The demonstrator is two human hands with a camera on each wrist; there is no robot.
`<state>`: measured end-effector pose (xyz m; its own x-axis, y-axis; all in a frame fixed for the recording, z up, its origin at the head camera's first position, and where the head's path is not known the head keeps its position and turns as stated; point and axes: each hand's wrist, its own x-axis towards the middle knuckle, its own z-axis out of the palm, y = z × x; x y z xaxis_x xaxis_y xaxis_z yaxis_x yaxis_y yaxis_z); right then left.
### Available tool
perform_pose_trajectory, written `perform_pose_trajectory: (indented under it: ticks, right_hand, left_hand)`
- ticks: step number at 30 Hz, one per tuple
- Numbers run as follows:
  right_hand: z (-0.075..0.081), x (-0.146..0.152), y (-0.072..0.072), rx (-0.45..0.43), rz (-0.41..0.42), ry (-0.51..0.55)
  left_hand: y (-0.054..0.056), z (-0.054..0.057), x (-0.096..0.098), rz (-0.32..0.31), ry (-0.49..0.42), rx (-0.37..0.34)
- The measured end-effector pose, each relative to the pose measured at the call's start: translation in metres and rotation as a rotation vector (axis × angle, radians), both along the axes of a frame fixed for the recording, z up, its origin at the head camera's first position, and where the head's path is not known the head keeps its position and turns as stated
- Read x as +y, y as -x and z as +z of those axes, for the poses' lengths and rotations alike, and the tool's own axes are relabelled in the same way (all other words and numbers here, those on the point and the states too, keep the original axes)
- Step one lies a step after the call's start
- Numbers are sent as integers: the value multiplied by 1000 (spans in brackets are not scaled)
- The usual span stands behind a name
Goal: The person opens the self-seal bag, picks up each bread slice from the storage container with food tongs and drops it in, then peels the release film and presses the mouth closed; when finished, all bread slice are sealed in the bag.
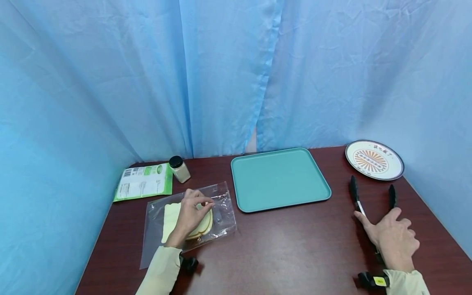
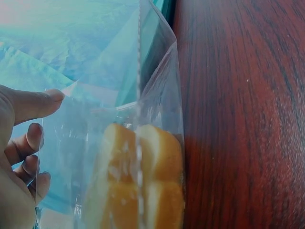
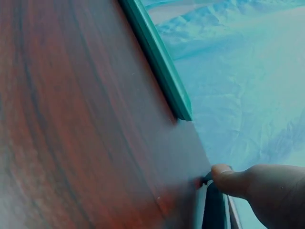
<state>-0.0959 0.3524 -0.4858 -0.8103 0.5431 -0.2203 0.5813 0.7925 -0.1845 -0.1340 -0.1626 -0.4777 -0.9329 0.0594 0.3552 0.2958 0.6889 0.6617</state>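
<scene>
A clear plastic bag (image 1: 225, 213) with bread slices (image 1: 170, 219) in it lies on the left of the table. Over it is my left hand (image 1: 189, 211), thumb and forefinger pinching the bag's film. Close up in the left wrist view, the bag's film (image 2: 159, 71) stands raised beside the fingers, with the crusts of the bread (image 2: 164, 157) behind it. On the right, my right hand (image 1: 396, 237) grips black-tipped tongs (image 1: 354, 190), whose arms are spread apart. Its thumb (image 3: 233, 180) lies along one arm; the palm hides the hinge end.
A teal tray (image 1: 280, 180) lies at the back centre. The patterned plate (image 1: 392, 166) sits at the back right, beyond the tongs. A black-capped jar (image 1: 180, 171) and a green-and-white packet (image 1: 145, 182) are at the back left. Blue curtains (image 1: 228, 73) surround the table.
</scene>
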Motion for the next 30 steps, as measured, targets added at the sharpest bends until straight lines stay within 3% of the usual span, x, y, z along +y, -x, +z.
perform_pose_trajectory:
  ticks: [7, 11, 19, 28, 30]
  right_hand:
    - [13, -6, 2, 39, 30, -23]
    - [23, -16, 4, 73, 91, -24]
    - [30, -51, 14, 267, 293, -89]
    - [42, -104, 33, 477, 533, -7]
    - [47, -118, 38, 491, 586, 28]
  left_hand:
    - [-1, 0, -1, -2, 5, -18]
    - [-1, 1, -1, -7, 2, -34]
    - [-2, 4, -2, -21, 26, 6]
    - [-3, 10, -5, -44, 26, -2]
    - [-3, 12, -5, -59, 21, 1]
